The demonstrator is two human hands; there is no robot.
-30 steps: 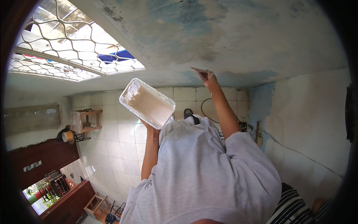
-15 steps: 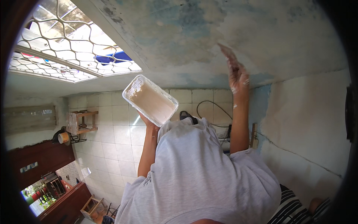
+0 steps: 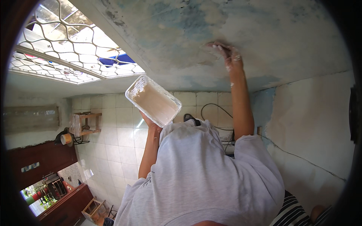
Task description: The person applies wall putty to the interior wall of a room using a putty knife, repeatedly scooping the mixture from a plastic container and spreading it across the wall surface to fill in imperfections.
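Right hand [image 3: 230,57] shifted along ceiling [image 3: 286,41] — left hand [image 3: 151,122] holding tray [image 3: 154,101]

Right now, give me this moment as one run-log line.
left hand: holds white rectangular plastic tray | right hand: pressed to patchy blue-grey ceiling

Ceiling [image 3: 264,30]: patchy blue-grey, stained.
Window [image 3: 68,49]: barred, bright daylight.
Walls [image 3: 117,124]: white tiles.
Shelf [image 3: 85,124]: small, wooden.

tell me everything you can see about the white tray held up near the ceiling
The white tray is a shallow rectangular tub, plastic by its look, with rounded corners and a raised rim. Its inside is coated with pale, cream-coloured paste, thicker in one corner. It is tilted, its open side facing the camera. The left hand supports it from below, just under the stained ceiling.
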